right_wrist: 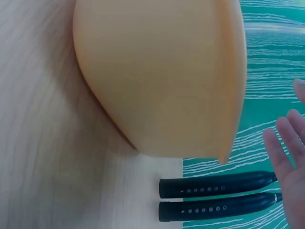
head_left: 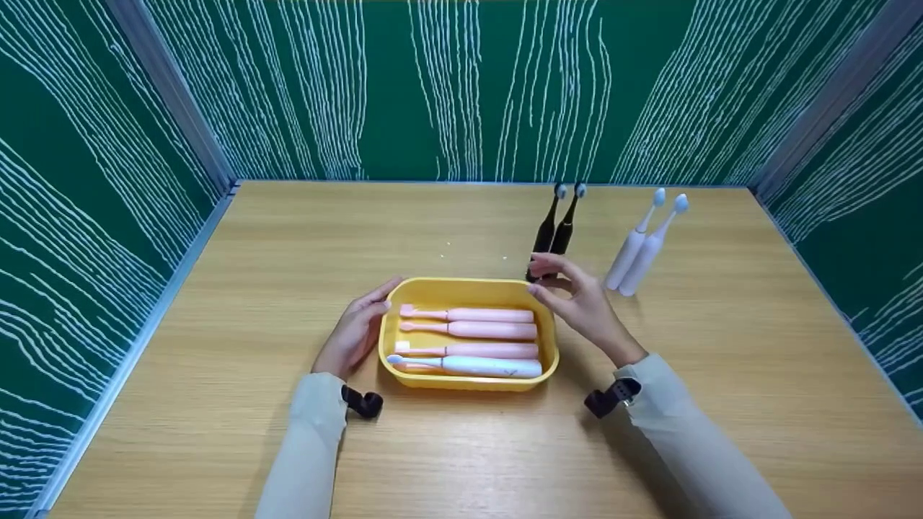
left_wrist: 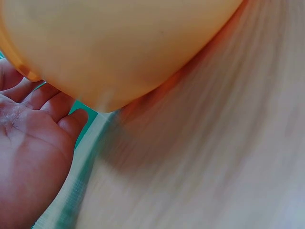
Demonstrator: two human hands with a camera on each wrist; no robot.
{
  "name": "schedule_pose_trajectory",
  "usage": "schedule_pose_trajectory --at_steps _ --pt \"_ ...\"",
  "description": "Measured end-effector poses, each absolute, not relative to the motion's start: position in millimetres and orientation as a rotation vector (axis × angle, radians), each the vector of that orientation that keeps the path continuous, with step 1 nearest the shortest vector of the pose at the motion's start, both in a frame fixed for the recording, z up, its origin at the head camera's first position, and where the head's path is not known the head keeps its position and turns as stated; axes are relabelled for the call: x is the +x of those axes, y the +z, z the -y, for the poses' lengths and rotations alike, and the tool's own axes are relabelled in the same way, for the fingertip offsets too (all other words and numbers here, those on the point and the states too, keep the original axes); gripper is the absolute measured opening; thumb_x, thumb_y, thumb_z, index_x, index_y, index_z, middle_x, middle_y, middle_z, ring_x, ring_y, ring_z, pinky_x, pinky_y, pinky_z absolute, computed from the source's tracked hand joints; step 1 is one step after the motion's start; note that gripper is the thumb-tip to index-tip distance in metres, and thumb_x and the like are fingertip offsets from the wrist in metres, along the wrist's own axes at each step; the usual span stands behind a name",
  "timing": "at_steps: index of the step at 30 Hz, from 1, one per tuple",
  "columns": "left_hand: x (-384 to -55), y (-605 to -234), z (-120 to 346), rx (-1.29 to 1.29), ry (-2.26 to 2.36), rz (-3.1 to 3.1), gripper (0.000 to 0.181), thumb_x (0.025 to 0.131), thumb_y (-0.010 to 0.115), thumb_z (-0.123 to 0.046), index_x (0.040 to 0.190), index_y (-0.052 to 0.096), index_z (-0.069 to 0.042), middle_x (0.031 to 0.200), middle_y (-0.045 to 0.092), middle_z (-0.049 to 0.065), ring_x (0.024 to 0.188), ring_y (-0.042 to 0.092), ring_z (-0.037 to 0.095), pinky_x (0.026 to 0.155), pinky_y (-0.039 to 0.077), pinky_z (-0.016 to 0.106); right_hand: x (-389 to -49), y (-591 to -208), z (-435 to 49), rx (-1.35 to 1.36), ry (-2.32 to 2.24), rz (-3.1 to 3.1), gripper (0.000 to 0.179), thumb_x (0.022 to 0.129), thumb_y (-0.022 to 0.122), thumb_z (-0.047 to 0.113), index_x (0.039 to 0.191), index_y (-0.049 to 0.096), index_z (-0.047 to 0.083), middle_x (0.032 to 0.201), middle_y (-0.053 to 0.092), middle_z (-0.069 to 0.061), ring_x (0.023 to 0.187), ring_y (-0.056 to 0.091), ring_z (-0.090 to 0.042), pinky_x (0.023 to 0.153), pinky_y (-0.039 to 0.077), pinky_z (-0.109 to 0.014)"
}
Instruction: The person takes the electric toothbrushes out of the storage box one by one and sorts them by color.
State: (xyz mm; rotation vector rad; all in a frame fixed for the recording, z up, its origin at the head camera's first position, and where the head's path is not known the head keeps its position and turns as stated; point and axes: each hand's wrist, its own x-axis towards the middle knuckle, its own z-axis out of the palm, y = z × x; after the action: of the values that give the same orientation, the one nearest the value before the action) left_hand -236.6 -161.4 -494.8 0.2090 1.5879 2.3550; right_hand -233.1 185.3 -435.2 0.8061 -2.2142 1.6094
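A yellow plastic tub (head_left: 469,386) sits on the table. Inside lie pink electric toothbrushes (head_left: 492,330) side by side, and a white one (head_left: 494,367) rests at the near side, partly covering another pink one. My left hand (head_left: 353,331) grips the tub's left rim, thumb on the edge and fingers along the outside wall. Over the tub's far right corner hovers my right hand (head_left: 580,299), its fingers spread and holding nothing. Just beyond it stand two black electric toothbrushes (head_left: 546,231), their lower parts partly behind the fingers; their buttons show in the right wrist view.
Two white electric toothbrushes (head_left: 642,252) stand upright to the right of the black pair. Small white specks lie on the wooden table (head_left: 324,238) behind the tub. Green walls with white lines (head_left: 389,86) enclose the table at the back and sides.
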Motion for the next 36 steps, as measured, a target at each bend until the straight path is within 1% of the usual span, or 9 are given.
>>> schedule_pose_trajectory --at_steps 2,4,6,17,20,23,27,32,36 --pt "-236.6 -495.1 161.5 0.209 2.358 -1.593 0.052 0.097 0.037 -0.001 0.148 0.029 0.003 0.158 0.025 0.013 0.147 0.020 0.023 0.120 0.022 0.036 -232.1 -434.2 -183.2 0.842 1.589 2.245 0.044 0.084 0.069 0.000 0.126 0.058 -0.002 0.111 0.065 -0.020 0.102 0.062 -0.027 0.088 0.057 -0.038" --pt "-236.6 -495.3 161.6 0.209 2.361 -1.591 0.052 0.097 0.036 -0.001 0.148 0.028 0.004 0.158 0.025 0.014 0.147 0.020 0.024 0.120 0.022 0.036 -230.5 -432.4 -180.9 0.857 1.580 2.294 0.043 0.084 0.070 0.003 0.126 0.058 0.000 0.112 0.065 -0.016 0.103 0.062 -0.029 0.089 0.056 -0.041" --pt "-236.6 -495.5 161.7 0.204 2.363 -1.592 0.052 0.097 0.036 -0.001 0.148 0.029 0.004 0.158 0.025 0.014 0.147 0.020 0.024 0.120 0.022 0.036 -229.4 -431.2 -179.3 0.870 1.567 2.349 0.043 0.085 0.070 0.007 0.127 0.058 0.003 0.114 0.065 -0.013 0.104 0.062 -0.028 0.090 0.056 -0.041" --pt "-236.8 -494.6 161.9 0.176 2.356 -1.604 0.051 0.098 0.037 -0.002 0.148 0.030 0.002 0.158 0.027 0.012 0.147 0.021 0.022 0.120 0.023 0.035 -222.1 -422.7 -170.8 1.071 1.447 2.671 0.047 0.089 0.068 0.022 0.132 0.056 0.009 0.119 0.062 -0.016 0.107 0.062 -0.031 0.090 0.056 -0.040" --pt "-236.4 -494.6 162.0 0.180 2.353 -1.603 0.051 0.098 0.037 -0.002 0.148 0.030 0.002 0.158 0.025 0.012 0.147 0.020 0.022 0.120 0.023 0.035 -220.0 -420.9 -168.2 1.145 1.394 2.728 0.048 0.089 0.068 0.021 0.134 0.054 0.009 0.120 0.062 -0.017 0.107 0.062 -0.028 0.090 0.056 -0.039" --pt "-236.3 -494.7 161.9 0.182 2.352 -1.609 0.051 0.097 0.038 -0.002 0.148 0.030 0.002 0.159 0.025 0.012 0.147 0.019 0.022 0.120 0.022 0.035 -218.2 -420.0 -165.9 1.222 1.350 2.760 0.047 0.090 0.067 0.019 0.134 0.054 0.006 0.121 0.062 -0.016 0.106 0.062 -0.028 0.089 0.057 -0.038" --pt "-236.7 -495.2 161.9 0.184 2.350 -1.607 0.052 0.097 0.038 -0.002 0.148 0.031 0.002 0.158 0.025 0.012 0.146 0.022 0.022 0.118 0.027 0.033 -216.9 -419.3 -161.9 1.316 1.329 2.804 0.045 0.091 0.065 0.019 0.131 0.054 0.000 0.120 0.063 -0.017 0.106 0.063 -0.030 0.088 0.057 -0.040" --pt "-236.9 -495.6 162.0 0.199 2.348 -1.600 0.053 0.096 0.038 -0.002 0.149 0.029 0.002 0.159 0.023 0.013 0.146 0.023 0.023 0.116 0.030 0.030 -215.0 -418.8 -157.2 1.371 1.256 2.939 0.043 0.092 0.064 0.018 0.131 0.055 0.001 0.118 0.064 -0.016 0.105 0.063 -0.026 0.090 0.056 -0.040" --pt "-236.9 -495.1 162.0 0.204 2.347 -1.602 0.053 0.097 0.038 -0.002 0.149 0.028 0.003 0.159 0.023 0.014 0.147 0.021 0.023 0.118 0.027 0.032 -213.2 -419.9 -154.8 1.430 1.174 2.980 0.042 0.091 0.066 0.019 0.129 0.058 0.002 0.116 0.065 -0.013 0.103 0.063 -0.025 0.091 0.056 -0.038"
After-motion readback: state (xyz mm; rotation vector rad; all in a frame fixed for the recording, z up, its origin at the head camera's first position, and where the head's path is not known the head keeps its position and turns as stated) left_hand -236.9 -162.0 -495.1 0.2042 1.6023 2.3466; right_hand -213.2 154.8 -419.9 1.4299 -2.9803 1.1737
